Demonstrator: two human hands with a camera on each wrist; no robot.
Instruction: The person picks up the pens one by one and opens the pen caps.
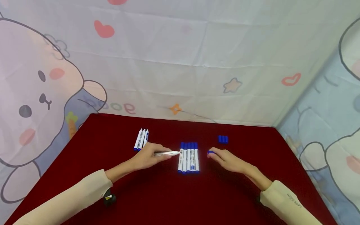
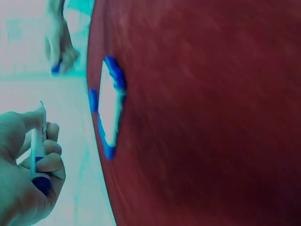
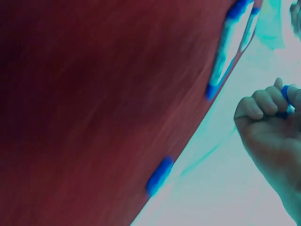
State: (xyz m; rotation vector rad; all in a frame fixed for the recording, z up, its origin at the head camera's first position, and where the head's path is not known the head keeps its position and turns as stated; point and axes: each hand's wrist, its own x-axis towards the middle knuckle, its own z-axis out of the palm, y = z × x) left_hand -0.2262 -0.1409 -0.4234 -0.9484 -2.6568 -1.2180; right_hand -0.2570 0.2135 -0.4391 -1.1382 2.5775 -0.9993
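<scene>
My left hand (image 1: 147, 156) grips an uncapped white marker (image 1: 167, 153), its tip pointing right toward the other hand. In the left wrist view the curled fingers wrap that marker's barrel, with its blue end low in the palm. Across from it, my right hand (image 1: 229, 160) pinches a blue marker cap (image 1: 211, 152) between thumb and fingers. Between the hands lies a row of several capped white markers (image 1: 188, 159), blue caps at the far side. The held marker's tip overlaps the row's left edge in the head view.
Three uncapped markers (image 1: 139, 141) lie side by side behind the left hand, partly covered by it. Three blue caps (image 1: 223, 139) sit together at the back right. A dark red cloth (image 1: 168, 200) covers the table, and a printed curtain (image 1: 180, 62) hangs behind it.
</scene>
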